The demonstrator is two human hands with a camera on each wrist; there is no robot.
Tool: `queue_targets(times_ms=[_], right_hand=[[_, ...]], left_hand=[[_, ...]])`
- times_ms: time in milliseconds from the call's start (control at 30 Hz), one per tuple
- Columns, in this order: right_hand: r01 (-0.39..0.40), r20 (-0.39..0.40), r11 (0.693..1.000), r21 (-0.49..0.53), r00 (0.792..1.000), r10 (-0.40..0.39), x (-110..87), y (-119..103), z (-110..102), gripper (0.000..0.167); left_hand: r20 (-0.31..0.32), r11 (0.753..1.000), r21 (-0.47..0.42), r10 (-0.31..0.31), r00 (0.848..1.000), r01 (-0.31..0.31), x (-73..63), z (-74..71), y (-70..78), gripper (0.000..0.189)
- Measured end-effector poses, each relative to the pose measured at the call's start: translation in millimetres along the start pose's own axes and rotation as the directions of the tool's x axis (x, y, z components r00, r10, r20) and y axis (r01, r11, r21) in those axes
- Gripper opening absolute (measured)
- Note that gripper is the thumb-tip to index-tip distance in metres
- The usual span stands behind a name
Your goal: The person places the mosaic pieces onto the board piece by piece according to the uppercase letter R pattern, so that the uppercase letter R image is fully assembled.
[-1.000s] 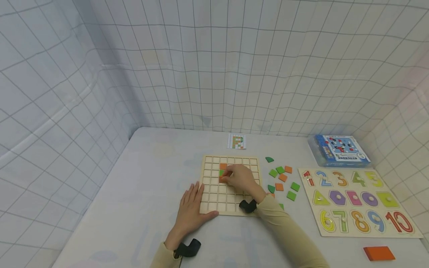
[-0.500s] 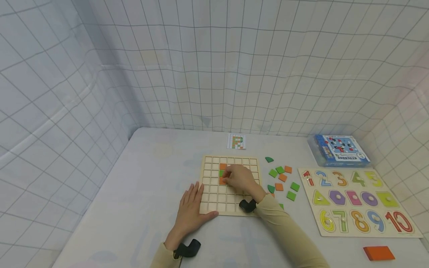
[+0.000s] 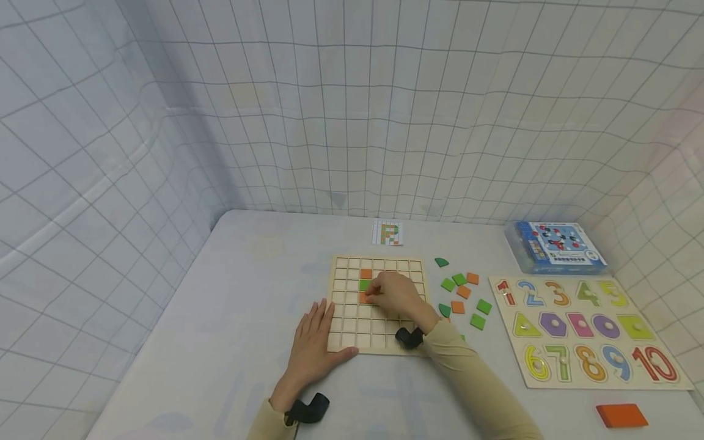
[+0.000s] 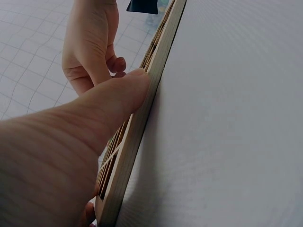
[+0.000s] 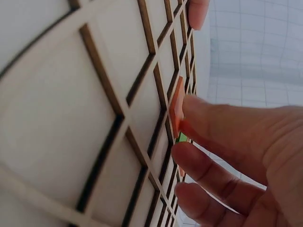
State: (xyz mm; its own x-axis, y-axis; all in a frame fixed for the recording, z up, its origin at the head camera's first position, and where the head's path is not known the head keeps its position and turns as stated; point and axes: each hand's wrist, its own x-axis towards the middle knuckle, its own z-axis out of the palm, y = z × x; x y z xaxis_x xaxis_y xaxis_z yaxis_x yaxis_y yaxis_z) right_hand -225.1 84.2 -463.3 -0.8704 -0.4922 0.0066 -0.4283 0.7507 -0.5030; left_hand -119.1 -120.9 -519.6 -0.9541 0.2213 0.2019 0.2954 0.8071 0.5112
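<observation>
A wooden grid board point(image 3: 349, 327) lies on the white table. My right hand point(image 3: 397, 292) is over its middle, thumb and fingertips pinching an orange square tile point(image 3: 364, 297) at one of the cells. In the right wrist view that orange tile point(image 5: 176, 108) stands a little tilted against the cell's ridges. Just beyond it in the same column sit a green tile point(image 3: 365, 285) and another orange tile point(image 3: 366, 274). My left hand point(image 3: 312, 343) rests at the board's near left corner, fingers straight along the left side and thumb point(image 4: 125, 90) against the front edge.
Right of the board lie several loose green squares point(image 3: 478, 321), orange squares point(image 3: 458, 307) and dark green quarter-round pieces point(image 3: 442, 262). A pattern card point(image 3: 388, 233) lies behind the board. Further right are a number puzzle point(image 3: 591, 333), a blue box point(image 3: 561, 247) and an orange block point(image 3: 621, 416).
The pinched orange tile has come slightly nearer and lower, more into line with its cell. My right hand has shifted only a little; my left hand has stayed in place.
</observation>
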Motion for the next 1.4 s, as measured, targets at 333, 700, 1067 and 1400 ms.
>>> queue_targets(times_ms=[333, 700, 1067, 1400], right_hand=[[0.059, 0.006, 0.997, 0.046, 0.998, -0.060, -15.2, 18.0, -11.2, 0.021], [0.092, -0.216, 0.994, 0.065, 0.973, -0.076, -38.2, 54.4, -31.9, 0.040], [0.011, -0.476, 1.000, -0.006, 0.879, -0.012, -56.1, 87.1, -45.3, 0.050], [-0.135, -0.484, 0.991, 0.026, 0.865, 0.130, -66.0, 95.1, -51.8, 0.055]], left_hand=[[0.012, 1.000, 0.004, -0.006, 1.000, 0.006, 1.1, 0.6, -1.0, 0.100], [0.020, 1.000, -0.004, -0.014, 1.000, 0.014, -0.1, 1.1, -0.3, 0.100], [0.021, 1.000, -0.006, -0.013, 1.000, 0.013, -1.1, 1.7, -2.3, 0.100], [0.016, 1.000, -0.009, -0.005, 1.000, 0.005, 0.3, 2.4, -4.5, 0.100]])
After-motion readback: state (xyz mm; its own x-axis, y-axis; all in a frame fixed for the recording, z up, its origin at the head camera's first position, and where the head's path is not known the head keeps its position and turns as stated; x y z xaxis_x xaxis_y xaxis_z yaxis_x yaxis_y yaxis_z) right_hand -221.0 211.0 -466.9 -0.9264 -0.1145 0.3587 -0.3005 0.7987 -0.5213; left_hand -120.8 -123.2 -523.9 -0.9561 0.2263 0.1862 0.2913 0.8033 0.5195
